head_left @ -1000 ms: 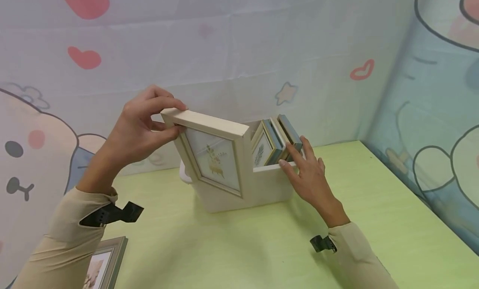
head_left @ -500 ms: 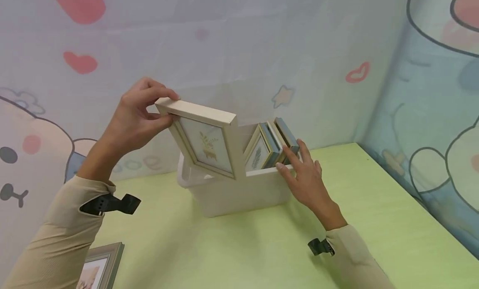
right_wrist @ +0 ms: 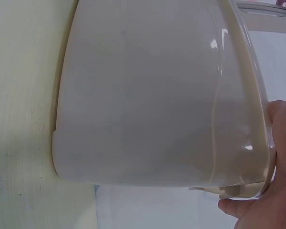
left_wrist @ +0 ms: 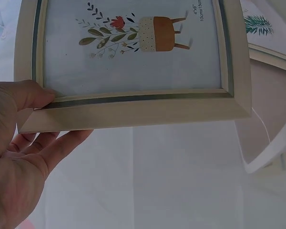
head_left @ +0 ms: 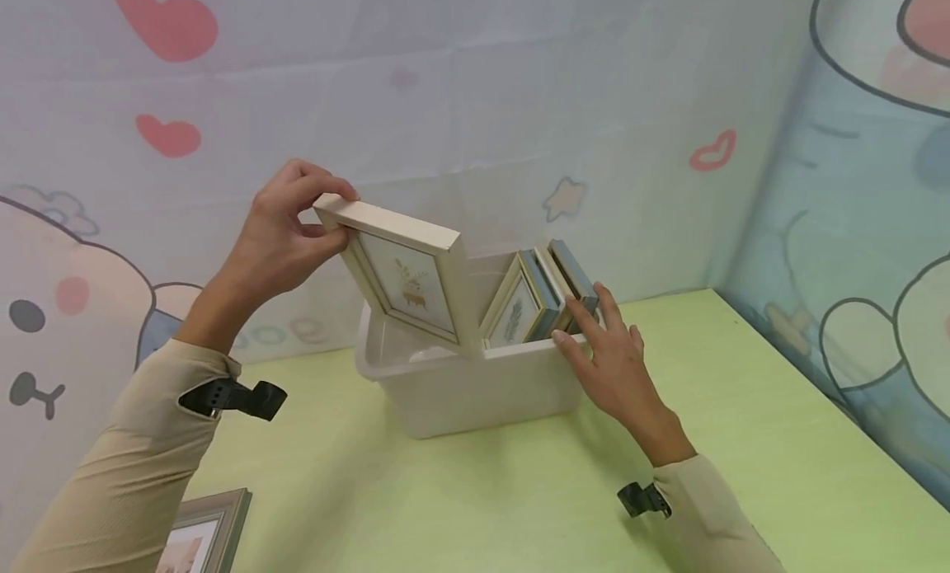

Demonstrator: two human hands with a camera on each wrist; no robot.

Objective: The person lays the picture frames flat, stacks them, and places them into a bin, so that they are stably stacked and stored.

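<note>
Head view: left hand (head_left: 285, 231) pinches the top left corner of a cream picture frame (head_left: 404, 276), thumb on the front face, fingers curled over the top edge. Frame is tilted, lower corner down inside the white plastic bin (head_left: 460, 387), picture side facing the camera. Bin sits on the green table (head_left: 519, 507) near the back wall. Three smaller frames (head_left: 545, 297) stand on edge in the right end of the bin, leaning left, just beside the cream frame. Right hand (head_left: 612, 363) lies on the bin's right front rim with fingers fairly straight, fingertips (head_left: 586, 305) touching the rightmost blue-edged frame; not gripping anything. Another frame (head_left: 200, 536) lies flat at the table's bottom left, well apart from the bin.

Left wrist view: left hand (left_wrist: 19, 143) holds the cream picture frame (left_wrist: 133, 62) at its corner, thumb pressed on the front moulding, other fingers behind the frame. Print shows flowers and an orange pot. Bin rim (left_wrist: 271, 152) visible at lower right, a leaf-print frame (left_wrist: 267, 33) at upper right.

Right wrist view: bin wall (right_wrist: 148, 95) fills the frame, standing on the table (right_wrist: 24, 114). Right hand (right_wrist: 271, 181) touches the rim at the lower right corner; only part of it shows, fingers cut off.
</note>
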